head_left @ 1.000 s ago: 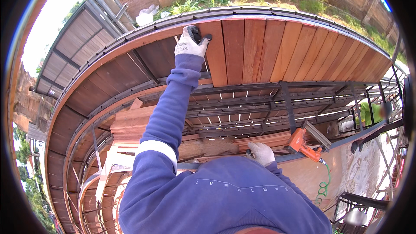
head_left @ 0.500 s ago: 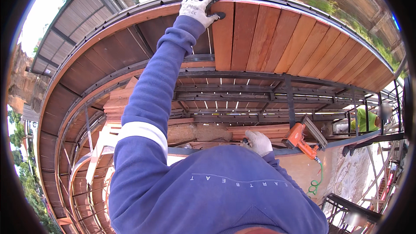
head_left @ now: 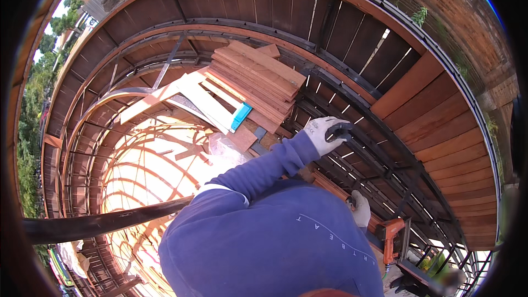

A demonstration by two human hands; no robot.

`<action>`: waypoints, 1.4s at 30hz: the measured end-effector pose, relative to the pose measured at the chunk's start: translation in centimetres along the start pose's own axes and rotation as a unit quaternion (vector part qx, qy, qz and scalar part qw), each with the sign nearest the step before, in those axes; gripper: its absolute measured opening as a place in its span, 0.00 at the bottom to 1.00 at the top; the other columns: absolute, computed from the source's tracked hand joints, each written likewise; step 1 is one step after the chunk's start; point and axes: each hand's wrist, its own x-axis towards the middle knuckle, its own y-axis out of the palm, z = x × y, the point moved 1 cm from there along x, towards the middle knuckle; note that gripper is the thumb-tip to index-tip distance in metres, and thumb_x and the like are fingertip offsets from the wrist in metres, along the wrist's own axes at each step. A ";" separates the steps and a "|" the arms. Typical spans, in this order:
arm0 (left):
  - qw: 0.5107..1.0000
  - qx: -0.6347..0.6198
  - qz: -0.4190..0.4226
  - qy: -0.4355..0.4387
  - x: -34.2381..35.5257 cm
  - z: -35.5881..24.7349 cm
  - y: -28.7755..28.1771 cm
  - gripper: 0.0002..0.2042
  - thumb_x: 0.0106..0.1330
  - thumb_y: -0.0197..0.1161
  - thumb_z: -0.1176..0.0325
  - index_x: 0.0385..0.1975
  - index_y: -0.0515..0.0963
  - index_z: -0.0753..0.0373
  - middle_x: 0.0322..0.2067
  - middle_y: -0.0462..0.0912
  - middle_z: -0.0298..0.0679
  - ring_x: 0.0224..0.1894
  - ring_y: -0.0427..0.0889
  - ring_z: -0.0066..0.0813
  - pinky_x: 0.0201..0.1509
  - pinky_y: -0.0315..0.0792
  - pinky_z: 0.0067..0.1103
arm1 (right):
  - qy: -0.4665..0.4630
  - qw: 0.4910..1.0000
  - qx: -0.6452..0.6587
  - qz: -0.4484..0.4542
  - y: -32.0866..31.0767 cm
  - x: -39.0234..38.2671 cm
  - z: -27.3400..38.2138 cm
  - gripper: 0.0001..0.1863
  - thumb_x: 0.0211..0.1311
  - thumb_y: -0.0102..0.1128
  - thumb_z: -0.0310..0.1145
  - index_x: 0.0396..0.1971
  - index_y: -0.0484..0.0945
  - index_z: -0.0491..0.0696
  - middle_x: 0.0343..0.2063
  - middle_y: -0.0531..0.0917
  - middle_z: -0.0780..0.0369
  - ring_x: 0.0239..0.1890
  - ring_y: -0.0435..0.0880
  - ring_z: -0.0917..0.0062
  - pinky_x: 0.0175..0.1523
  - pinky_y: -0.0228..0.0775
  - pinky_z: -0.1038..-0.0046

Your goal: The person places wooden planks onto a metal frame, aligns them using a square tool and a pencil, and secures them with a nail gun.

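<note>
Left hand (head_left: 325, 133) gripping dark tool (head_left: 339, 130)

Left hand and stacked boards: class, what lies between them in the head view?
Between the gloved left hand and the stacked boards, the head view shows only dark curved metal rails with open gaps.

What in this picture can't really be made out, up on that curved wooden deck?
- Left hand: the gloved fingers cover most of the small dark object; its kind is unclear.
- Right hand: half hidden behind the blue sweatshirt; its grip is unreadable.
- Orange power tool: squeezed at the fisheye rim, type uncertain.
</note>
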 end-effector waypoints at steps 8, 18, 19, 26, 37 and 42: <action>0.953 0.244 -0.110 -0.144 0.9 9.3 -14.8 0.18 0.65 0.63 0.61 0.53 0.80 0.56 0.48 0.83 0.46 0.51 0.82 0.48 0.56 0.75 0.35 | 0.010 0.998 -0.058 -0.021 -0.7 0.2 3.0 0.17 0.54 0.65 0.31 0.45 0.82 0.45 0.35 0.83 0.53 0.40 0.84 0.59 0.47 0.76 0.62; 0.732 0.581 0.287 -0.213 13.3 21.6 -20.8 0.35 0.59 0.66 0.55 0.70 0.66 0.49 0.69 0.69 0.39 0.68 0.69 0.45 0.74 0.61 0.35 | 0.092 0.985 -0.069 -0.131 -0.4 -0.4 4.0 0.20 0.53 0.64 0.32 0.47 0.82 0.43 0.35 0.83 0.55 0.39 0.84 0.61 0.45 0.77 0.64; 0.710 0.599 0.307 -0.207 13.4 22.0 -20.8 0.35 0.58 0.67 0.55 0.69 0.67 0.49 0.69 0.69 0.39 0.68 0.69 0.44 0.74 0.61 0.35 | 0.103 0.982 -0.074 -0.140 -0.3 -0.5 4.1 0.20 0.53 0.64 0.32 0.47 0.82 0.43 0.35 0.83 0.55 0.39 0.84 0.61 0.45 0.77 0.64; 0.704 0.588 0.364 -0.162 15.5 21.2 -20.9 0.28 0.55 0.68 0.52 0.60 0.77 0.44 0.57 0.81 0.42 0.61 0.78 0.46 0.65 0.73 0.37 | 0.170 0.971 -0.067 -0.155 -0.2 -0.5 4.0 0.21 0.52 0.66 0.29 0.49 0.81 0.43 0.41 0.84 0.54 0.43 0.85 0.63 0.49 0.78 0.66; 0.722 0.568 0.365 -0.152 16.1 19.8 -20.1 0.30 0.52 0.72 0.52 0.57 0.78 0.53 0.55 0.81 0.47 0.59 0.79 0.48 0.65 0.72 0.35 | 0.183 0.968 -0.080 -0.152 -0.1 -0.2 4.0 0.20 0.52 0.66 0.30 0.47 0.82 0.43 0.41 0.85 0.54 0.43 0.85 0.62 0.51 0.77 0.66; 0.794 0.466 0.360 -0.151 16.3 18.5 -22.3 0.23 0.55 0.72 0.62 0.52 0.79 0.58 0.48 0.85 0.50 0.52 0.82 0.48 0.58 0.75 0.35 | 0.187 0.967 -0.057 -0.165 0.3 -0.2 3.7 0.20 0.53 0.66 0.31 0.48 0.82 0.43 0.41 0.85 0.55 0.43 0.86 0.63 0.50 0.77 0.67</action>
